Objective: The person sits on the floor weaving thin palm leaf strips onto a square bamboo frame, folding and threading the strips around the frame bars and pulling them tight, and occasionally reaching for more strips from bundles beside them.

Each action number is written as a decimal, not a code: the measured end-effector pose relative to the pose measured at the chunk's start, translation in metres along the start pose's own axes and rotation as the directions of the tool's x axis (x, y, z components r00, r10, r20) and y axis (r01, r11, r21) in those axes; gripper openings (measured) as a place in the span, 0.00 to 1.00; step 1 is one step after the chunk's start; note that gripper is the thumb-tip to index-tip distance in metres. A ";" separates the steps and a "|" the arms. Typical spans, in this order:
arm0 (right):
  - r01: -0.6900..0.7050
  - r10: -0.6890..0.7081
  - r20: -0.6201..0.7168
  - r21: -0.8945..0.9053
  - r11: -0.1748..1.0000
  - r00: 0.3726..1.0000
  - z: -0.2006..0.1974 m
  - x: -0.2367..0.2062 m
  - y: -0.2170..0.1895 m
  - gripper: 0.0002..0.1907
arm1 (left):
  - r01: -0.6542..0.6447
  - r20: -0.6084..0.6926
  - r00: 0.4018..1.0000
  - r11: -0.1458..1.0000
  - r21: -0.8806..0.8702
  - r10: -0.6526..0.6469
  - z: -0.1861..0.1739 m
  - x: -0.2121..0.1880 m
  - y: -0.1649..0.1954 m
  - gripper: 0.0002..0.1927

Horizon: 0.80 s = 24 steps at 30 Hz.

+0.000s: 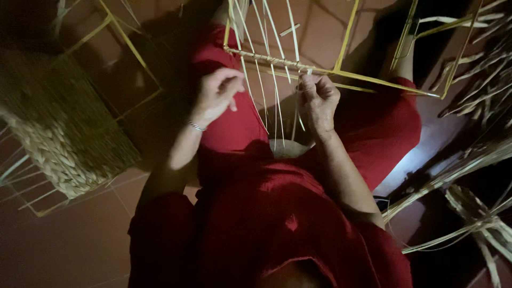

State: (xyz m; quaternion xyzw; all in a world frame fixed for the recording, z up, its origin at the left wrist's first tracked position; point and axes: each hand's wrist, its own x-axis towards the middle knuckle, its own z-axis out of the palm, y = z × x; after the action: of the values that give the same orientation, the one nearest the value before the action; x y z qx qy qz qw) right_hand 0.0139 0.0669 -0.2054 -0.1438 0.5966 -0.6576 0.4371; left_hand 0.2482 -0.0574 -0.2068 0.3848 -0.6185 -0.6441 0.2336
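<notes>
The left hand (216, 93) pinches a straw strand (255, 90) between closed fingertips; the right hand (317, 98), just beyond, clamps other strands at the wire frame (277, 63) above its fingers. Slack could likely loosen the wrapping; a hard pull might snap the straw.

Tiled floor (80, 245) bears woven basket (58, 133).

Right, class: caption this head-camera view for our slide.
Seated person's left hand and right hand work pale straw strands on a yellow wire frame.

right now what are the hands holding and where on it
Left hand pinches a thin straw strand partway along; right hand grips strands just under the wrapped frame bar.
</notes>
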 end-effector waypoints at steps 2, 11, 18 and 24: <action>0.079 -0.078 0.044 -0.017 0.997 0.996 0.008 0.002 -0.004 0.07 | 0.024 0.012 1.000 0.997 0.076 -0.025 0.014 0.003 -0.003 0.08; 0.120 -0.102 0.115 -0.162 0.979 0.988 0.023 0.006 -0.015 0.06 | -0.112 0.044 0.994 0.916 0.386 0.103 0.069 0.028 -0.003 0.09; 0.004 -0.002 0.095 -0.021 1.000 0.996 0.029 0.002 -0.019 0.08 | -0.163 -0.017 0.984 0.927 0.338 0.179 0.076 0.029 -0.010 0.03; 0.024 -0.020 0.117 -0.035 0.999 0.993 0.033 -0.001 -0.021 0.08 | -0.228 -0.095 0.948 0.853 0.469 0.305 0.076 0.033 -0.019 0.08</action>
State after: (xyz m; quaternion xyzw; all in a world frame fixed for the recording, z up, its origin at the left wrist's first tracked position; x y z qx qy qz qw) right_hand 0.0289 0.0440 -0.1776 -0.1966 0.5802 -0.6417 0.4614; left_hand 0.1724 -0.0340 -0.2363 0.3910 -0.7769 -0.4095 0.2755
